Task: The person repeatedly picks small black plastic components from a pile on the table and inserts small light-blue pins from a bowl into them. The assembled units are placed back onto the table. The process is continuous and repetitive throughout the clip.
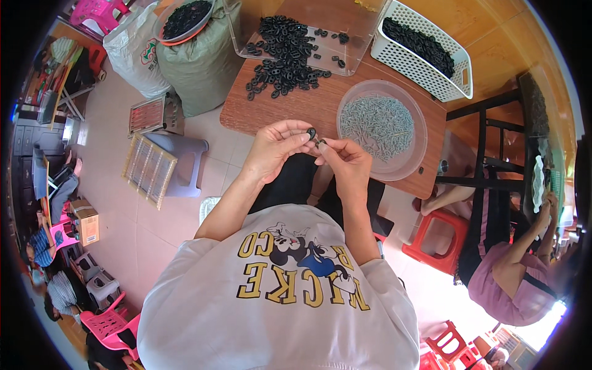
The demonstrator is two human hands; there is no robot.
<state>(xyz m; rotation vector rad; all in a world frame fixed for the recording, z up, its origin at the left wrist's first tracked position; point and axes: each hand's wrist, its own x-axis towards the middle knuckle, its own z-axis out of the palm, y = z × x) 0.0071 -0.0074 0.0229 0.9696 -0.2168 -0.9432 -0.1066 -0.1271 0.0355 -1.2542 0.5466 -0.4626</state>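
Wearing white shirt (265, 339), holding left hand (271, 151) and right hand (349, 165) close.
Pinching black piece (311, 132) left, small part (321, 142) right; cannot tell long axes.

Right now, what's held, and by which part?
Left grip: a small black piece, pinched by one edge. Right grip: pinched around something small, too hidden to tell what or by which part.

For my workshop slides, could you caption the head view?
Left hand holding a small black piece, right hand close beside it, before a wooden table with a tub of metal pieces.
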